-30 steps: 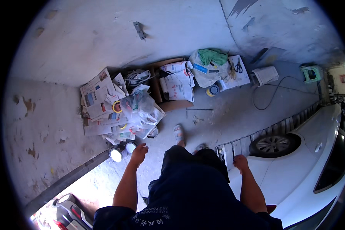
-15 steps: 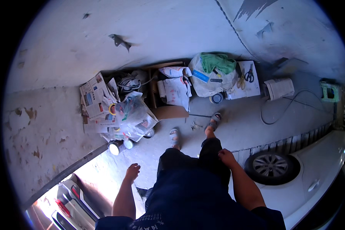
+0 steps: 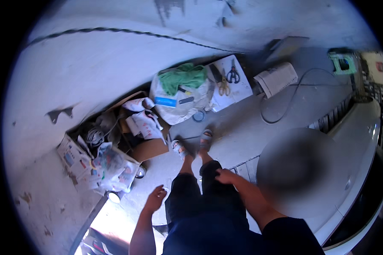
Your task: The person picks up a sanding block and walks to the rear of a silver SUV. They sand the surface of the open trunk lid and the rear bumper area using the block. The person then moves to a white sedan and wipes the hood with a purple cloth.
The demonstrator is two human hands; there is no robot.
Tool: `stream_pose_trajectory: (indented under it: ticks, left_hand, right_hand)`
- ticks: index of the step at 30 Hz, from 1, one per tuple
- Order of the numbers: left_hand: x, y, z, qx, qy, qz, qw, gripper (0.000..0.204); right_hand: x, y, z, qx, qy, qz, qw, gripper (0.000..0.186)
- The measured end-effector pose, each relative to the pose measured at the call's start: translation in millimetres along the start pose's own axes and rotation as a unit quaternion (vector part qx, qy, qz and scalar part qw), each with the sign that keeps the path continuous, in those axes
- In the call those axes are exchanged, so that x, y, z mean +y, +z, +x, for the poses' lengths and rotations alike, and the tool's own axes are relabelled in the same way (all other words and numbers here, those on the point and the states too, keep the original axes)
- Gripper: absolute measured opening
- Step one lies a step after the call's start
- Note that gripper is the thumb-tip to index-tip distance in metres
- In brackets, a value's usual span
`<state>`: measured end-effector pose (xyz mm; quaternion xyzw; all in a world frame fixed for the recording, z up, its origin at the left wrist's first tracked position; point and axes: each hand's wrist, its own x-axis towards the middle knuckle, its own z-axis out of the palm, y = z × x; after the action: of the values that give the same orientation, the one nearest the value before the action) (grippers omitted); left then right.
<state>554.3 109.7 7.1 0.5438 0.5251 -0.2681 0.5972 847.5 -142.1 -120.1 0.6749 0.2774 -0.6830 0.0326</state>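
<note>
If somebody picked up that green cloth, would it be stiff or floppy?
The green cloth would probably hang floppy, given its loose, crumpled folds. It looks light for its size, seemingly just fabric. Pushed, it would likely bunch rather than roll, being spread over the white covering.

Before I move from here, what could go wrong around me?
Stepping left, your left sandal might catch the cardboard flap jutting out beside it. Ahead to the right, the dark hose or cable looped on the floor could snag a foot. And a careless reach by your right hand across the white box could mean a cut from the black-handled scissors lying on top.
</note>
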Motion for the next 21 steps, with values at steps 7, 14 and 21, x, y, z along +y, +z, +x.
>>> stream_pose_trajectory:
  ticks: [7, 14, 21]
  left_hand:
    - [-45, 79, 88, -0.212, 0.035, 0.36, 0.908, 0.067]
    - [-52, 93, 120, -0.23, -0.005, 0.419, 0.878, 0.069]
    - [-87, 103, 135, -0.245, 0.024, 0.449, 0.859, 0.07]
  right_hand:
    - [-71, 19, 7, -0.084, 0.158, -0.012, 0.984, 0.078]
    - [-29, 57, 60, -0.064, 0.093, -0.044, 0.993, 0.077]
    - [-33, 51, 68, -0.057, 0.109, -0.055, 0.991, 0.074]
